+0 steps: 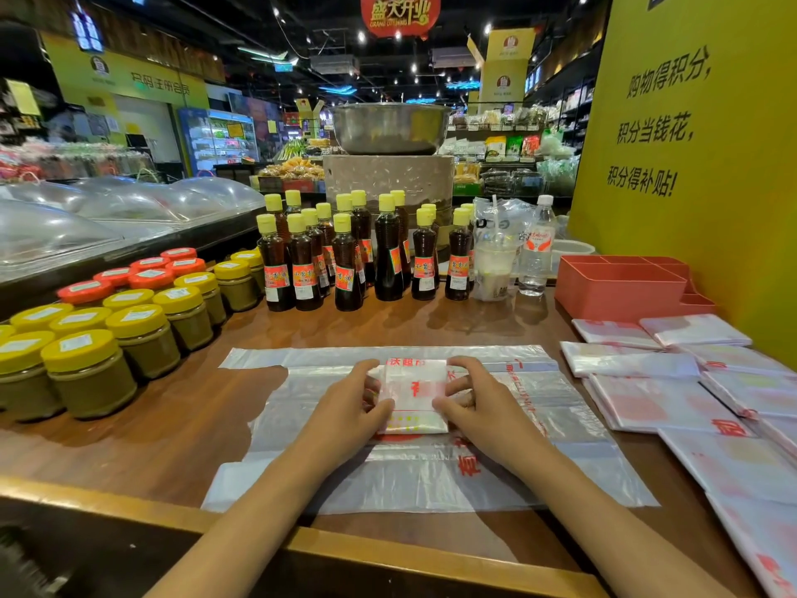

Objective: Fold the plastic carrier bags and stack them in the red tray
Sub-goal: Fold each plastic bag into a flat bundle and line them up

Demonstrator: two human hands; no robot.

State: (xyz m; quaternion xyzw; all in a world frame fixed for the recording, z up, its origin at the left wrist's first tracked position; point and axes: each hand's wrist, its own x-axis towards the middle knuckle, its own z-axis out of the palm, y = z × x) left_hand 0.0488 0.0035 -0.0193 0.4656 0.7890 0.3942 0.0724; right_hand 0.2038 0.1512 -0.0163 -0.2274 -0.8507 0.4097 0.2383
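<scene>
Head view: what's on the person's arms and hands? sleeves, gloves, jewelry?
Nothing worn that shows. The left hand and right hand are bare, no gloves, rings or watch visible. Both forearms are bare to the frame's lower edge; no sleeve, cuff or strap is in view.

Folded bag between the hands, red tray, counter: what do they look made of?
Folded bag: thin, glossy, translucent plastic film; red print shows through its layers. Red tray: looks like moulded matte plastic, with even colour and thin dividing walls. Counter: brown wood-grain surface with a light sheen; solid wood or laminate, unclear.

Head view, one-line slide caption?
Both hands hold a folded carrier bag above flat bags; red tray waits.
</scene>
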